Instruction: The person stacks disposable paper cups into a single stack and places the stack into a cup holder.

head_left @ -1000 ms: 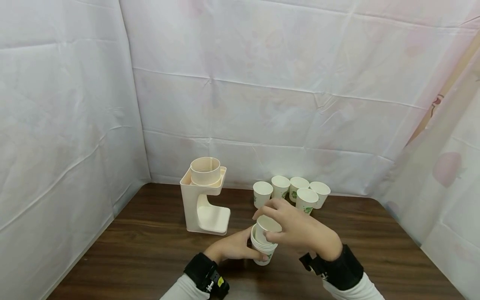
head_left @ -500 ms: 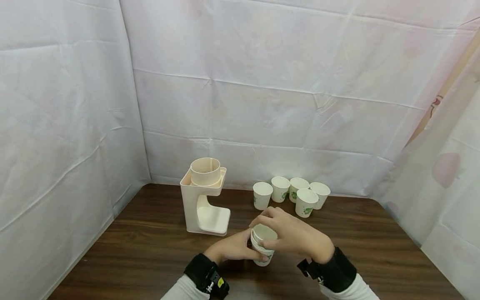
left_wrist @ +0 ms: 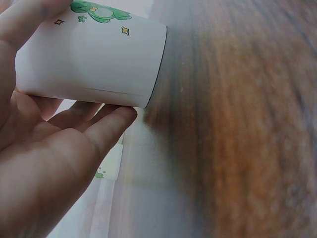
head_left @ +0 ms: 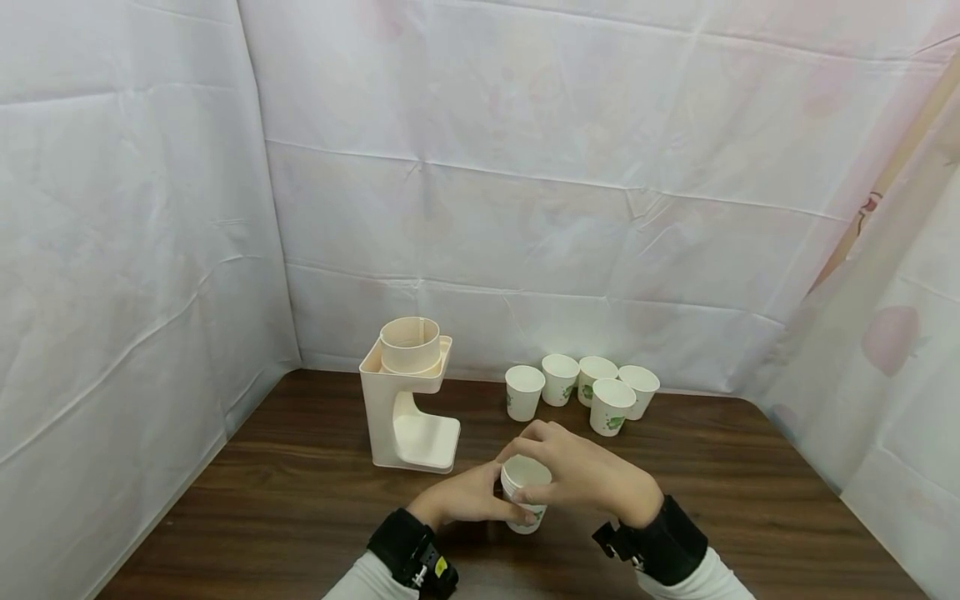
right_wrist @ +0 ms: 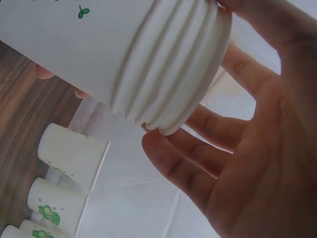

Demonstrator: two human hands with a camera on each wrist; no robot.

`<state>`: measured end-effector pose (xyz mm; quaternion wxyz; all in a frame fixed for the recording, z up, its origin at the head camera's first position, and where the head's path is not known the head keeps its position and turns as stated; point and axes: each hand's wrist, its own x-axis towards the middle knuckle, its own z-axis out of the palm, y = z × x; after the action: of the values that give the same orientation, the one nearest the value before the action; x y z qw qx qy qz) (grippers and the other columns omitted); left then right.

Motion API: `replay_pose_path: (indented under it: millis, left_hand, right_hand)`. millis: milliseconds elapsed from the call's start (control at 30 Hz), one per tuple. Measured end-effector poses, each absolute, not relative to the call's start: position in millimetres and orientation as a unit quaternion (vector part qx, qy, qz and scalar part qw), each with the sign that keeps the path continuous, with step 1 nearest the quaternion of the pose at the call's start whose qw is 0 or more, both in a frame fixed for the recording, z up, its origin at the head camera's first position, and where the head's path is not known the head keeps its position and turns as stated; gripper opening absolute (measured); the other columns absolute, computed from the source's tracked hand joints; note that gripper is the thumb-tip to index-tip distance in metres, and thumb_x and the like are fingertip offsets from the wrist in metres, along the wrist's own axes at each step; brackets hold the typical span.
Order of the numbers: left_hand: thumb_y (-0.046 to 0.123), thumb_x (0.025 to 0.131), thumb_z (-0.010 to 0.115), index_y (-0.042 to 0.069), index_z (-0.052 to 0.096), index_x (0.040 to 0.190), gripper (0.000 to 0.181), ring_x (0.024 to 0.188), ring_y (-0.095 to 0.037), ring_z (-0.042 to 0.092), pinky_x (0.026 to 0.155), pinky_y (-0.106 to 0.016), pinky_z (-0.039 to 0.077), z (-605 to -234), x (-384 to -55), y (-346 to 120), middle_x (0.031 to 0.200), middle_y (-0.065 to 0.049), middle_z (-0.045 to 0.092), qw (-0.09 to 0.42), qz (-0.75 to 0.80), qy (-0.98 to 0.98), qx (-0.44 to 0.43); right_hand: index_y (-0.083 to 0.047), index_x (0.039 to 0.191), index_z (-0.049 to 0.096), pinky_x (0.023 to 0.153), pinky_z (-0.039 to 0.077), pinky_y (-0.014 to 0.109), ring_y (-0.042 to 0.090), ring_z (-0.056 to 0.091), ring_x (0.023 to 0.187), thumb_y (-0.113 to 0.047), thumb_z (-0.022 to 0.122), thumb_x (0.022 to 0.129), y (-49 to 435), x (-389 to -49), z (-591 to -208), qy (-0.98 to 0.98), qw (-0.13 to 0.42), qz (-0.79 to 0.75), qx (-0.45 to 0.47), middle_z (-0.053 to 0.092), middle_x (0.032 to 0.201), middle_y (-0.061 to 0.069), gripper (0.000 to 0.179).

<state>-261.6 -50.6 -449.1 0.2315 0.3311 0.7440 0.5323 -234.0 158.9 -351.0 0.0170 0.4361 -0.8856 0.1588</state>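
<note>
A stack of nested white paper cups [head_left: 527, 472] stands upright on the table, low in the middle of the head view. My left hand [head_left: 463, 497] grips it from the left, around its lower part. Over the top comes my right hand [head_left: 581, 472], its thumb and fingers around the rims. The right wrist view shows several stacked rims [right_wrist: 171, 64] close together between those fingers. Green pictures mark the outermost cup [left_wrist: 94, 59] in the left wrist view, where its base sits at the wood surface.
A cream-coloured stand [head_left: 384, 417] with a round tube [head_left: 410, 354] on top and a flat foot [head_left: 429, 440] is to the left. Several separate paper cups [head_left: 612, 407] stand upright behind my right hand. White cloth [head_left: 480, 225] hangs behind the dark wooden table [head_left: 300, 508].
My right hand has moved down, and the top cup it holds has sunk into the stack. My left hand has stayed around the stack.
</note>
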Motion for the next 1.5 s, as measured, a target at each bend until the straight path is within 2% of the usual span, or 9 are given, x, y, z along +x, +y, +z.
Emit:
replay_pose_path:
  millis: [100, 267, 533, 800, 967, 1200, 1300, 1500]
  left_hand:
    - [0.023, 0.088, 0.077, 0.014, 0.062, 0.122, 0.038, 0.096, -0.011, 0.065, 0.080, -0.028, 0.051, -448.2, -260.5, -50.8, 0.107, 0.006, 0.069, 0.232, 0.536, 0.741, 0.331]
    - [0.023, 0.088, 0.077, 0.017, 0.057, 0.129, 0.046, 0.103, -0.011, 0.062, 0.091, -0.028, 0.047, -450.1, -261.7, -50.6, 0.114, 0.006, 0.067, 0.238, 0.546, 0.728, 0.340]
    - [0.021, 0.088, 0.077, 0.015, 0.048, 0.139, 0.058, 0.110, -0.013, 0.060, 0.095, -0.029, 0.045, -451.6, -261.9, -50.7, 0.122, 0.005, 0.062, 0.236, 0.557, 0.718, 0.344]
    - [0.020, 0.085, 0.080, 0.020, 0.039, 0.146, 0.073, 0.115, -0.012, 0.057, 0.098, -0.030, 0.043, -450.8, -260.7, -49.5, 0.127, 0.005, 0.058, 0.221, 0.562, 0.725, 0.332]
    - [0.021, 0.085, 0.081, 0.021, 0.037, 0.149, 0.077, 0.118, -0.011, 0.055, 0.102, -0.033, 0.040, -450.4, -260.1, -48.7, 0.128, 0.007, 0.058, 0.209, 0.551, 0.737, 0.331]
    - [0.020, 0.085, 0.081, 0.021, 0.038, 0.148, 0.077, 0.119, -0.010, 0.055, 0.103, -0.034, 0.039, -449.8, -259.4, -48.2, 0.127, 0.008, 0.059, 0.208, 0.551, 0.737, 0.332]
    - [0.022, 0.085, 0.081, 0.023, 0.036, 0.149, 0.079, 0.121, -0.010, 0.054, 0.104, -0.035, 0.038, -450.4, -260.9, -48.3, 0.129, 0.008, 0.059, 0.209, 0.550, 0.736, 0.334]
    - [0.023, 0.085, 0.082, 0.023, 0.038, 0.148, 0.078, 0.122, -0.011, 0.053, 0.104, -0.036, 0.038, -451.8, -262.7, -48.5, 0.130, 0.009, 0.058, 0.198, 0.543, 0.743, 0.338]
  right_hand:
    - [-0.032, 0.121, 0.066, 0.084, 0.049, 0.035, 0.015, 0.054, 0.106, -0.044, 0.072, 0.093, 159.6, -234.5, -352.1, -0.885, 0.019, 0.158, 0.437, 0.056, 0.120, -0.007, 0.032]
    - [-0.031, 0.124, 0.066, 0.086, 0.049, 0.035, 0.014, 0.054, 0.107, -0.045, 0.070, 0.093, 161.6, -234.6, -354.0, -0.885, 0.021, 0.161, 0.437, 0.056, 0.121, -0.008, 0.034]
    - [-0.026, 0.129, 0.064, 0.088, 0.049, 0.036, 0.015, 0.054, 0.110, -0.046, 0.069, 0.094, 164.3, -235.5, -355.7, -0.881, 0.025, 0.167, 0.441, 0.056, 0.124, -0.007, 0.041]
    - [-0.025, 0.131, 0.062, 0.086, 0.049, 0.033, 0.012, 0.053, 0.110, -0.056, 0.067, 0.092, 174.4, -236.3, -355.7, -0.899, 0.019, 0.163, 0.405, 0.056, 0.126, -0.008, 0.050]
    - [-0.021, 0.132, 0.061, 0.090, 0.049, 0.036, 0.013, 0.054, 0.113, -0.056, 0.063, 0.094, 186.1, -236.9, -352.2, -0.903, 0.030, 0.174, 0.392, 0.057, 0.125, -0.008, 0.052]
    - [-0.021, 0.134, 0.060, 0.096, 0.047, 0.045, 0.017, 0.052, 0.121, -0.063, 0.056, 0.095, 195.0, -239.7, -349.7, -0.911, 0.022, 0.179, 0.371, 0.058, 0.127, -0.007, 0.057]
    - [-0.022, 0.133, 0.061, 0.096, 0.047, 0.046, 0.019, 0.051, 0.123, -0.061, 0.053, 0.097, 198.8, -244.8, -349.8, -0.913, 0.019, 0.191, 0.360, 0.058, 0.128, -0.006, 0.054]
    - [-0.017, 0.129, 0.063, 0.096, 0.046, 0.051, 0.025, 0.054, 0.122, -0.047, 0.053, 0.103, 210.9, -262.9, -358.1, -0.903, 0.032, 0.231, 0.361, 0.060, 0.128, 0.004, 0.041]
